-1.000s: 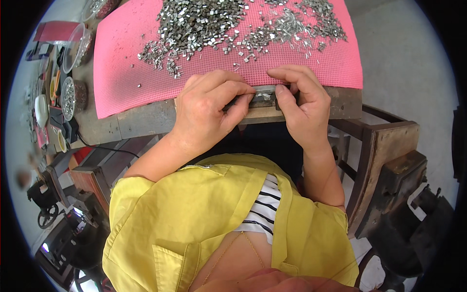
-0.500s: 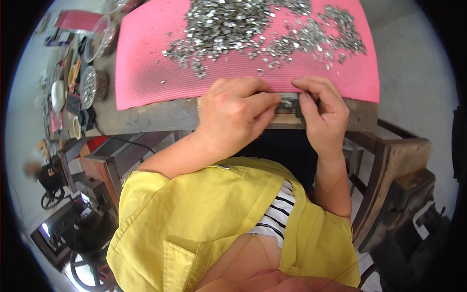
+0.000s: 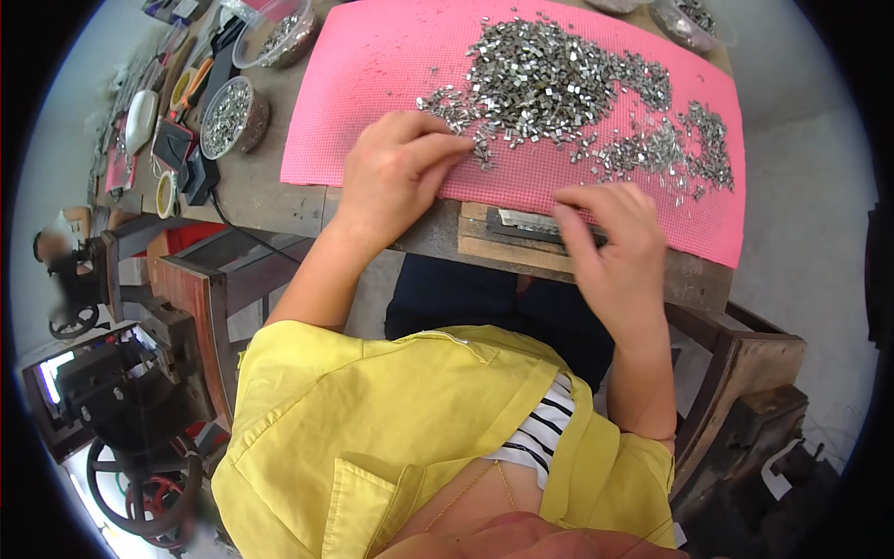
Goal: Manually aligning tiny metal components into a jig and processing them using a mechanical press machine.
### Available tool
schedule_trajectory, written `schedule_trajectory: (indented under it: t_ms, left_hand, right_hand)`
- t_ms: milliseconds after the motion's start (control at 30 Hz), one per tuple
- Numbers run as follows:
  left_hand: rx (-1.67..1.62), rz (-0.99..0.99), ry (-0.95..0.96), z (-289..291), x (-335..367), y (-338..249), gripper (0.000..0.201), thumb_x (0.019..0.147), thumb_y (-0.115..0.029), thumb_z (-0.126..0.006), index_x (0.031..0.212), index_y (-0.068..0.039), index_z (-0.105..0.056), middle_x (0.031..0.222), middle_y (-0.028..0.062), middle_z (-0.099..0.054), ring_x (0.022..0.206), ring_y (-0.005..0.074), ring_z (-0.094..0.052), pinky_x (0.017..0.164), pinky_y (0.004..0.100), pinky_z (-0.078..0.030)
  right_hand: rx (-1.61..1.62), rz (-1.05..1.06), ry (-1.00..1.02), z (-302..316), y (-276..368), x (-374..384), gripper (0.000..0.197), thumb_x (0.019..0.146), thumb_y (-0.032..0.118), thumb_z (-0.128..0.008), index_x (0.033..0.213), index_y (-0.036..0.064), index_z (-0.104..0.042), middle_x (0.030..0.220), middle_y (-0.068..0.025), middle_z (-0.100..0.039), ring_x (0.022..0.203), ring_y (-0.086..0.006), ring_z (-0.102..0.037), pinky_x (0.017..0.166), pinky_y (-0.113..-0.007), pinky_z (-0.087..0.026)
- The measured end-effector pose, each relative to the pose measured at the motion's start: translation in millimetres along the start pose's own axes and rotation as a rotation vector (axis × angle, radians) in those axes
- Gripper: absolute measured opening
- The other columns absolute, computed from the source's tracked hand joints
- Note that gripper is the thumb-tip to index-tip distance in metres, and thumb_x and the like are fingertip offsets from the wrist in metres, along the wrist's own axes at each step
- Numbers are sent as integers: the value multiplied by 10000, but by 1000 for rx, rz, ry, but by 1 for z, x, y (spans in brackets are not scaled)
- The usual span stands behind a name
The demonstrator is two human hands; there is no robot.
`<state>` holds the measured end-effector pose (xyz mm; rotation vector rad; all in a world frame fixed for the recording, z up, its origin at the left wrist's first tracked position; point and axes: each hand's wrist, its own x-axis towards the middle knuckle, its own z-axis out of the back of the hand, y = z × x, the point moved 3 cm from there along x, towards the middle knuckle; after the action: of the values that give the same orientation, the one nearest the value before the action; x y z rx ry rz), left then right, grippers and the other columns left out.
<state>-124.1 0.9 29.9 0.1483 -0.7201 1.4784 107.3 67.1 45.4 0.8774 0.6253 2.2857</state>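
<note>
Small shiny metal pieces [image 3: 540, 88] lie in a dense heap on a pink ribbed mat [image 3: 363, 65], thinning to loose scatter at the right. My left hand [image 3: 391, 172] reaches over the mat's near edge, thumb and forefinger pinched together at the heap's left fringe; whatever is between the fingertips is too small to make out. At the table's front edge, a flat metal strip in a dark holder [image 3: 531, 224] rests on a wooden block [image 3: 475, 233]. My right hand [image 3: 619, 247] is at the holder's right end, fingers curled and thumb close to the forefinger, hiding that end.
Clear tubs of metal pieces [image 3: 233, 116] stand left of the mat, with a white oval object [image 3: 141, 121], orange-handled tool [image 3: 196, 82] and black cable [image 3: 233, 228] nearby. Another tub [image 3: 689, 23] is at the far right. Machines with handwheels [image 3: 144, 484] stand lower left.
My left hand has left the holder and moved up and left to the metal pieces, uncovering the strip and block. My right hand stays by the holder. The whole view has shifted.
</note>
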Motion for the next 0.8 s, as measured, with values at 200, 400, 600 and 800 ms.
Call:
schedule_trajectory:
  t_ms: [200,400,600,800]
  left_hand:
    - [41,-109,87,-13,10,1,150,757,-105,-794,902,-139,-778,918,4,-682,876,236,-628,769,378,-504]
    - [24,-87,119,-15,5,6,99,784,-115,-772,859,-106,-707,935,15,-645,908,251,-611,770,377,-481]
    - [14,-73,145,-10,-10,11,81,805,-164,-760,838,-123,-698,883,-13,-611,878,220,-591,759,371,-451]
    - [2,-34,100,1,-14,9,140,757,-128,-807,891,-138,-767,869,-17,-645,853,213,-607,744,357,-441]
  right_hand:
    - [-120,81,64,-52,7,31,89,871,105,-731,957,82,-732,874,-77,-696,859,-296,-639,797,-410,-449]
    - [-264,128,95,-67,5,42,99,835,56,-708,929,77,-733,813,-82,-631,860,-279,-641,796,-395,-460]
    - [-195,95,173,-64,4,49,58,829,64,-719,885,52,-712,861,-98,-631,895,-294,-633,804,-422,-478]
    - [-201,126,252,-65,1,54,77,828,61,-726,901,45,-710,894,-102,-634,917,-297,-627,821,-424,-480]
